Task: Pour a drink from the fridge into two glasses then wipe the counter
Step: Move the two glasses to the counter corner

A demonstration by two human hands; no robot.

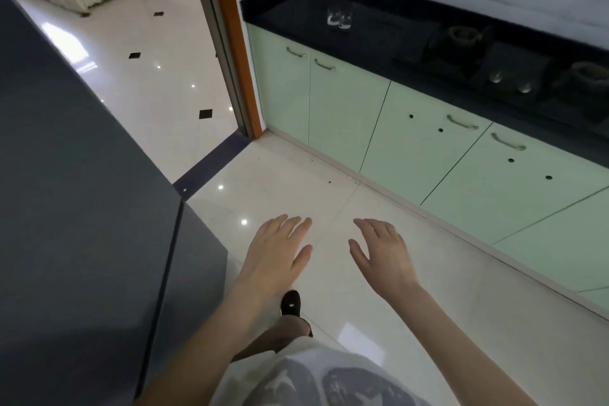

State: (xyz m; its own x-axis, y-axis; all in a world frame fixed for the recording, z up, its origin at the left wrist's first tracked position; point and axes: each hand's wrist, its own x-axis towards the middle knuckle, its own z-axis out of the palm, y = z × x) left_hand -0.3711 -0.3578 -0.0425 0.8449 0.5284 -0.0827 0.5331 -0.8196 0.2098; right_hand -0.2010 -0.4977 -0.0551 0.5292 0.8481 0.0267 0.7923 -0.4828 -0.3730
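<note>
The tall dark grey fridge (75, 194) filled the left side of the view with both of its flat doors closed, the seam between them running down near the person's left arm; the drink was presumably inside, as no bottle or carton showed anywhere. Judging by that, the task stood at its very start, with the fridge door yet to be opened.

Across the pale glossy tiled floor (346, 201) ran the long black polished stone surface (290, 6), set on pale green cabinet doors (342, 99) with curved metal handles. It lay well apart from the fridge, so the drink would need carrying over to it.

On that surface, towards its left end, stood clear drinking glasses (339, 18), close together and upright; blur made it hard to tell whether there were one or two, and they appeared to hold no liquid. Their spot near the front edge looked handy for pouring. Further right sat a dark cooktop (514, 66) with round burners. No wiping cloth could be made out.

The left hand (276, 250) and the right hand (382, 254) hung in front of the body above the floor, palms down, near each other but apart. The fingers (293, 224) of both were straight and loosely spread, holding nothing and touching nothing, apparently free for the fridge door, the left lying nearer to it.
</note>
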